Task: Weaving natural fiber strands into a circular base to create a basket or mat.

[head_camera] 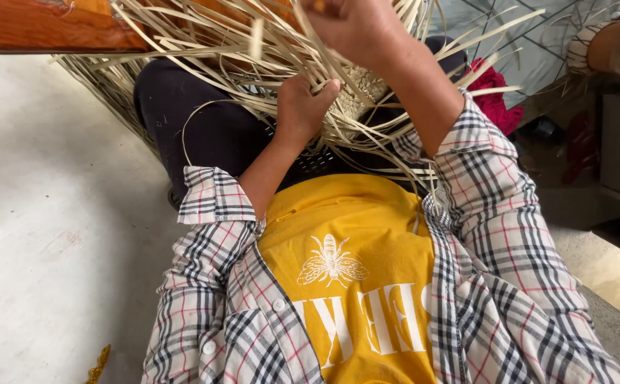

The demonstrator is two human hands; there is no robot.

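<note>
Yellow shirt (345, 284) and checked overshirt (494, 270) are filling the lower frame, nearest the camera. Above them, the left hand (303, 107) is pressing into a tangle of pale straw strips (253, 64) lying across the lap at upper centre, its grip curled around several strips. Higher up, the right hand (356, 28) is pinching a strip at the top edge. A wooden board (47, 25) is sitting at upper left

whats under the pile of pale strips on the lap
Under the pale strips a woven patch shows, with dark trousers beneath. The left hand presses into the strips; its fingertips and the rest of the weave are covered.
</note>
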